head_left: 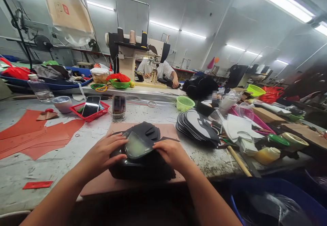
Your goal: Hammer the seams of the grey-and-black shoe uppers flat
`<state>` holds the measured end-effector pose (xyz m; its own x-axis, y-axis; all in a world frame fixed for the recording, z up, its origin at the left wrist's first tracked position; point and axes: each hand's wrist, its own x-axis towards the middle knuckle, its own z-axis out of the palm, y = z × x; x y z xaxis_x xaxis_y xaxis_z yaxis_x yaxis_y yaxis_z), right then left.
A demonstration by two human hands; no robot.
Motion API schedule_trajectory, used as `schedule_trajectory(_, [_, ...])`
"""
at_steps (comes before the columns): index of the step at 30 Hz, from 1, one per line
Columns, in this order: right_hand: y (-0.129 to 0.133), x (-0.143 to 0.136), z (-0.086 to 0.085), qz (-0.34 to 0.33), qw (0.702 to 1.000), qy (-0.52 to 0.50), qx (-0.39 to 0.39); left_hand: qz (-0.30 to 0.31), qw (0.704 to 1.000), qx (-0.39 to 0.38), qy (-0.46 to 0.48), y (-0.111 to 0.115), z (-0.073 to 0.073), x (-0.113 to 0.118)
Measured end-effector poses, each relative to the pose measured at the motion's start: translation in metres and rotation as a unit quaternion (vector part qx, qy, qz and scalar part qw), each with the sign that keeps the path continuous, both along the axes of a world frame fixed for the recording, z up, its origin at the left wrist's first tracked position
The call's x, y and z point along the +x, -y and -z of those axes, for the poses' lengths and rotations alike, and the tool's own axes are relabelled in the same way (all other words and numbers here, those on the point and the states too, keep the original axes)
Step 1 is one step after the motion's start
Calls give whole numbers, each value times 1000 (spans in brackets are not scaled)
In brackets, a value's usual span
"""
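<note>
Between my hands lies a dark sheet piece with a pale, greenish, translucent patch [138, 146], resting on a black, rounded bulk [143, 168]. My left hand [108, 149] touches its left side, fingers stretched out and thumb apart. At the right edge, my right hand [172, 152] has its fingertips and thumb closed on the rim of the piece. Just behind it are layered black cut pieces [148, 130]. A pinkish board [97, 185] lies underneath. The underside of the dark piece is hidden.
Stacked black and white cut pieces [196, 127] stand to the right. Orange sheets [35, 134] and a red basket [98, 113] with a phone lie left. A wooden handle [238, 161] and blue bin [276, 188] are at lower right. Across the table, a person [168, 71] sits behind a sewing machine [127, 59].
</note>
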<state>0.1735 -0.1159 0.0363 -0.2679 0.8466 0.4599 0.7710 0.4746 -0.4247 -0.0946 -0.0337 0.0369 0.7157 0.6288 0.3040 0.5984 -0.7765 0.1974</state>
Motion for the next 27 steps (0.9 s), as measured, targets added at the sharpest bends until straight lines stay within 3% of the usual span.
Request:
schedule_trajectory(3, [-6, -7, -3, -21, 1000, 2, -9, -9, 998, 41, -35, 7, -17, 13])
schedule_trajectory(7, [2, -13, -2, -63, 998, -12, -20, 79, 987, 32, -134, 18, -33, 41])
schedule_trajectory(10, [16, 1, 1, -24, 999, -20, -40, 102, 973, -1, -208, 19, -28, 48])
schedule_trajectory(14, [36, 23, 19, 49, 998, -39, 0, 100, 974, 21, -202, 18, -12, 39])
schedule_trajectory(20, [55, 0, 56, 47, 990, 56, 124, 143, 974, 23, -174, 20, 2, 24])
schedule_trajectory(24, [59, -10, 63, 69, 981, 90, 157, 133, 976, 13, -170, 20, 3, 27])
schedule_trajectory(27, [59, -8, 61, 72, 976, 69, 195, 91, 984, 23, -151, 22, -7, 35])
